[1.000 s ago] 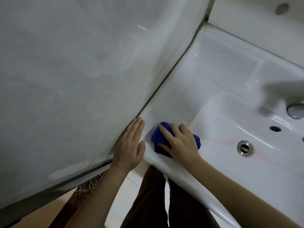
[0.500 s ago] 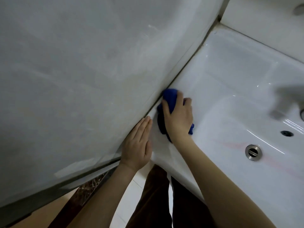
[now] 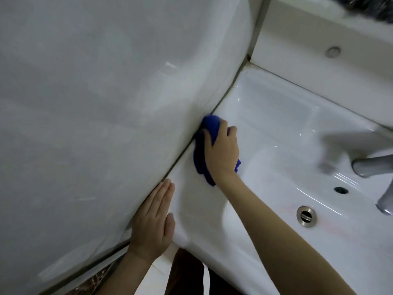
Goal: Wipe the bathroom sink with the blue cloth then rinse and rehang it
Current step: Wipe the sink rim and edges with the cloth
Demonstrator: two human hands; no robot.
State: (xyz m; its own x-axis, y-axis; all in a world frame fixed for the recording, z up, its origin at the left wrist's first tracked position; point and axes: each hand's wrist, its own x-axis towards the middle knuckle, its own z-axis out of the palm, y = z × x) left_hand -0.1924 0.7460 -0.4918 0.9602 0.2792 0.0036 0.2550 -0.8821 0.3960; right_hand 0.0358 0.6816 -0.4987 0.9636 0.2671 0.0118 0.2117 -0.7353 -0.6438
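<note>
My right hand [image 3: 222, 152] presses the bunched blue cloth [image 3: 202, 154] flat on the left ledge of the white sink [image 3: 276, 116], right against the seam where the ledge meets the wall. The cloth shows above my fingers and below my wrist; its middle is hidden under my palm. My left hand [image 3: 153, 222] lies flat with fingers together and nothing in it, resting on the sink's front-left corner beside the wall.
A pale wall [image 3: 95, 103] runs along the sink's left side. The metal drain [image 3: 306, 216] and overflow hole [image 3: 341, 190] sit in the basin, with the chrome tap [image 3: 370, 167] at the right edge. My dark trousers [image 3: 187, 275] and tiled floor show below.
My right hand has slid the cloth from the sink's front-left corner up along the ledge towards the back, against the wall seam. My left hand has stayed on the corner.
</note>
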